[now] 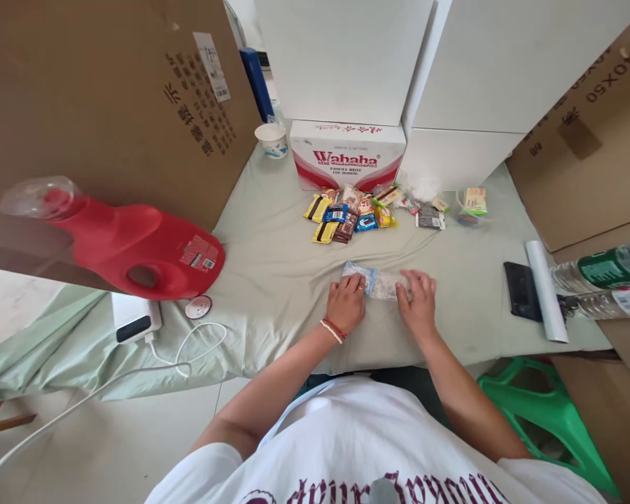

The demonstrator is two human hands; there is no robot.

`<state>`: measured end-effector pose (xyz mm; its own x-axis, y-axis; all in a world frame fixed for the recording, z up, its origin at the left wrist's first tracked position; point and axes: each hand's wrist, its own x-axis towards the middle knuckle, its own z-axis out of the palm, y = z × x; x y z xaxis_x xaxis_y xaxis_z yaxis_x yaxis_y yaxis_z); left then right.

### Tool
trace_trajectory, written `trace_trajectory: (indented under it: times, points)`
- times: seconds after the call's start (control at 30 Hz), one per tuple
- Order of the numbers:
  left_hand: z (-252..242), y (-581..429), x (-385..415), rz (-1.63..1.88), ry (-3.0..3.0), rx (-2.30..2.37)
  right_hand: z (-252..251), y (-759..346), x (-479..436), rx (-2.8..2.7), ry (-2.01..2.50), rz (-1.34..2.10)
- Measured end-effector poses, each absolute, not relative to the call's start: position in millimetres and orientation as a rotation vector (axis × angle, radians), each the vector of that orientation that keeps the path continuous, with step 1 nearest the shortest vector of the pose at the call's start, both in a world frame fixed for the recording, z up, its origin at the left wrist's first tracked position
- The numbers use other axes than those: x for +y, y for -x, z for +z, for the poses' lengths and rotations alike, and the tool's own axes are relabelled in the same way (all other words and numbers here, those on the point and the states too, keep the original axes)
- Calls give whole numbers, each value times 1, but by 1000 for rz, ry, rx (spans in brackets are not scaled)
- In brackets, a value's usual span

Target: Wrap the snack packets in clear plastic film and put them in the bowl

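On the green cloth in front of me lies a clear plastic packet (387, 286) with a blue-and-white printed end (366, 274) at its left. My left hand (346, 302), wearing a red and a white beaded bracelet, has its fingers curled over the printed end and presses on it. At the clear right end, my right hand (418, 301) touches the packet with thumb and fingers apart. What the packet contains is too blurred to make out. Beyond it sits a pile of small wrapped snacks (346, 213), with yellow, blue and brown wrappers.
Behind the snacks stands a Wahaha water carton (347, 157), beside a paper cup (273, 141). To the left are a red jug (147, 245) and a white power bank (134, 318) with a cable. A white roll (547, 290), a black object (521, 290) and plastic bottles (603, 269) lie right.
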<state>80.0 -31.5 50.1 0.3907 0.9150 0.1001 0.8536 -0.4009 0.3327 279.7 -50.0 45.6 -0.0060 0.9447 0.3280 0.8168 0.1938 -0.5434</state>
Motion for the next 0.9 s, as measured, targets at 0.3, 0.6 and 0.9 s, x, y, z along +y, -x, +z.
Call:
trace_trajectory:
  times: [0.3,0.6,0.9]
  points:
    - [36,-87,-27,380,-2505,1604,85,-280,10,-2025,1818,572]
    - [58,-40,-49,426,-2515,1464,77,-182,31,-2388,1681,518]
    - [30,48,-114,688,-2379,1722,67,-209,4,-2349,1624,339]
